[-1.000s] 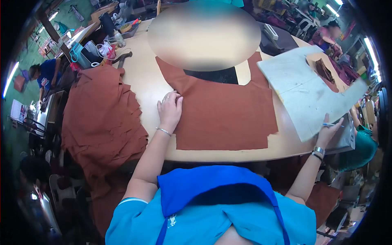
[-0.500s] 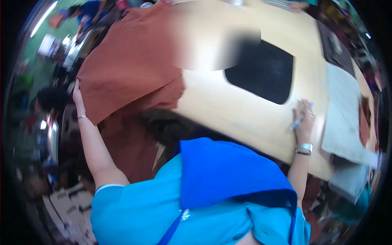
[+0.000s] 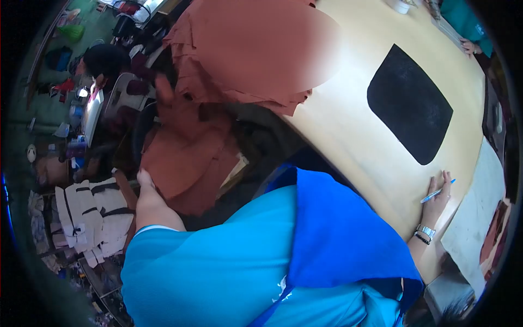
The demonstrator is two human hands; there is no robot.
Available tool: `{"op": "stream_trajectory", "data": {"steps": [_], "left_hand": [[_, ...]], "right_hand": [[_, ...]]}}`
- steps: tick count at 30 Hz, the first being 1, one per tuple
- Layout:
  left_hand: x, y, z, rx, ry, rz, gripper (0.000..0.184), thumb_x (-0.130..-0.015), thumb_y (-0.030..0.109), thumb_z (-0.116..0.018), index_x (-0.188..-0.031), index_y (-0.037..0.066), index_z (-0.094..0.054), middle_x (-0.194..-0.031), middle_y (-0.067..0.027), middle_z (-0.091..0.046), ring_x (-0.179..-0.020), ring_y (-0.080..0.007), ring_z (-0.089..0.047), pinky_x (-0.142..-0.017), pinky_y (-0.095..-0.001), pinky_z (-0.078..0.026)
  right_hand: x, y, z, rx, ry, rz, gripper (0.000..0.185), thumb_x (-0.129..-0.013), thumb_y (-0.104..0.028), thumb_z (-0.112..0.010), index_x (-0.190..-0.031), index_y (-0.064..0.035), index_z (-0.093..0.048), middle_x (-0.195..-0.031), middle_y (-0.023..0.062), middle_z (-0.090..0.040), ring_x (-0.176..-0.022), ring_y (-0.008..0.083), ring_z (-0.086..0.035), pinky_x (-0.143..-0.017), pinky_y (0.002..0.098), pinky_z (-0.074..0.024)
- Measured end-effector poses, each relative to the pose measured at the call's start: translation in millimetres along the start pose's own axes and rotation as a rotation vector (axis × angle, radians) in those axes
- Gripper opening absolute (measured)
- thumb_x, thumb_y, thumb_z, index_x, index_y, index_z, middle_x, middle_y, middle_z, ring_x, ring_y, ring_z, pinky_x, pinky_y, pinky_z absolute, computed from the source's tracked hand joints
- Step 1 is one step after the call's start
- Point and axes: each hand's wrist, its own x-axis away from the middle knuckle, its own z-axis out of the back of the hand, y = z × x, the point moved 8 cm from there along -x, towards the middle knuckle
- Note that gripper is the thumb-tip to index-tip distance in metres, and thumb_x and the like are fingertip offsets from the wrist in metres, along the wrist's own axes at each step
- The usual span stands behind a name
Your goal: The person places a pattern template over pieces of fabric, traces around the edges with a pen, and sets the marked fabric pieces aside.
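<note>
At the table's left side, my left hand [image 3: 146, 183] is at the edge of a reddish-brown leather sheet [image 3: 188, 161] that hangs below the tabletop; its fingers are partly hidden by the sheet. My right hand [image 3: 437, 200] rests on the pale tabletop [image 3: 348, 136], with a blue-and-white pen [image 3: 437, 192] held between its fingers. Just beyond that hand lies a flat black panel [image 3: 411, 103] with rounded corners. More reddish-brown leather [image 3: 245, 49] is piled on the far left of the table, partly blurred.
Grey sheets [image 3: 474, 218] lie along the right edge. Another person's hand [image 3: 469, 47] is at the far right, near a white cup [image 3: 401, 6]. Cream cut pieces [image 3: 95, 215] are stacked low on the left. A seated person [image 3: 106, 60] is beyond them.
My left hand has gone from the large raised sheet on the table down to the hanging leather. The view has turned left. My right hand still has the pen.
</note>
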Motion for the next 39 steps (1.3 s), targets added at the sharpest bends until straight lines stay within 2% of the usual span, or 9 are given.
{"op": "stream_trajectory", "data": {"steps": [5,9,14,21,25,29,33,37,39], "left_hand": [[80,55,4,-0.841,0.443,-0.027,0.047,-0.096,0.033,-0.052,-0.134,0.004,-0.052,-0.136,-0.0216,-0.051,-0.126,-0.0348,-0.049,-0.104,-0.0429,-0.04],[178,224,-163,-0.421,0.066,-1.06,0.039,-0.094,0.027,-0.06,-0.127,0.007,-0.057,-0.14,-0.0224,-0.045,-0.13,-0.0381,-0.043,-0.107,-0.0463,-0.037],[378,360,-305,-0.5,-0.202,-1.869,0.04,-0.085,0.026,-0.068,-0.124,0.02,-0.06,-0.138,-0.0049,-0.05,-0.13,-0.0275,-0.045,-0.107,-0.0564,-0.031],[404,383,-349,-0.524,-0.613,-1.944,0.016,-0.086,0.017,-0.066,-0.101,0.015,-0.073,-0.106,-0.0028,-0.065,-0.105,-0.021,-0.062,-0.102,-0.0447,-0.041],[369,387,-365,-0.158,-0.948,-1.423,0.015,-0.09,0.013,-0.065,-0.096,0.001,-0.072,-0.095,-0.0025,-0.068,-0.083,-0.0137,-0.063,-0.075,-0.0255,-0.049],[364,404,-379,-0.143,-1.03,-1.064,0.019,-0.093,0.016,-0.065,-0.092,-0.002,-0.07,-0.083,0.0039,-0.064,-0.081,-0.0045,-0.056,-0.075,-0.0221,-0.045],[389,433,-389,0.128,-0.941,-1.161,0.018,-0.092,0.018,-0.066,-0.093,0.0,-0.068,-0.08,-0.0002,-0.067,-0.073,-0.0068,-0.059,-0.067,-0.0237,-0.046],[503,467,-333,0.33,-0.488,-1.773,0.008,-0.09,0.016,-0.066,-0.094,0.008,-0.068,-0.083,-0.0102,-0.066,-0.072,-0.024,-0.065,-0.067,-0.0331,-0.051],[572,458,-331,0.328,-0.559,-1.952,0.007,-0.088,0.013,-0.068,-0.093,0.01,-0.067,-0.079,-0.008,-0.064,-0.072,-0.0246,-0.064,-0.065,-0.0347,-0.052]], "right_hand": [[0,3,2,0.041,0.01,-0.029,0.04,-0.094,-0.022,-0.062,-0.132,-0.0098,-0.054,-0.145,0.016,-0.048,-0.137,0.0308,-0.042,-0.112,0.0533,-0.0213],[2,3,1,0.011,0.006,-0.045,0.04,-0.095,-0.024,-0.061,-0.131,-0.011,-0.054,-0.146,0.0149,-0.047,-0.138,0.0304,-0.04,-0.113,0.058,-0.0183],[3,-2,3,0.034,0.002,-0.079,0.04,-0.094,-0.025,-0.062,-0.13,-0.011,-0.055,-0.147,0.0141,-0.046,-0.139,0.0302,-0.039,-0.112,0.0604,-0.017],[3,-1,6,0.015,0.008,-0.098,0.042,-0.092,-0.025,-0.064,-0.13,-0.0092,-0.055,-0.145,0.015,-0.048,-0.136,0.0313,-0.042,-0.114,0.0556,-0.0191],[3,-3,8,-0.079,0.034,-0.061,0.043,-0.091,-0.023,-0.066,-0.129,-0.0076,-0.055,-0.143,0.0165,-0.049,-0.135,0.0312,-0.044,-0.113,0.052,-0.0215],[4,-3,8,-0.077,0.061,-0.056,0.042,-0.089,-0.02,-0.068,-0.128,-0.007,-0.056,-0.142,0.0174,-0.05,-0.134,0.0317,-0.045,-0.113,0.0488,-0.0234],[4,-4,10,-0.055,0.076,-0.051,0.043,-0.087,-0.019,-0.071,-0.125,-0.0062,-0.057,-0.141,0.0165,-0.051,-0.131,0.0323,-0.047,-0.111,0.0456,-0.0291],[-1,-37,28,-0.121,0.271,0.076,0.05,-0.078,-0.009,-0.078,-0.124,-0.0052,-0.058,-0.136,0.015,-0.056,-0.122,0.0304,-0.054,-0.103,0.0408,-0.0425],[-20,-101,38,-0.272,0.229,0.2,0.061,-0.07,-0.013,-0.085,-0.125,-0.0075,-0.059,-0.137,0.0148,-0.055,-0.122,0.0307,-0.054,-0.103,0.0415,-0.0439]]}}
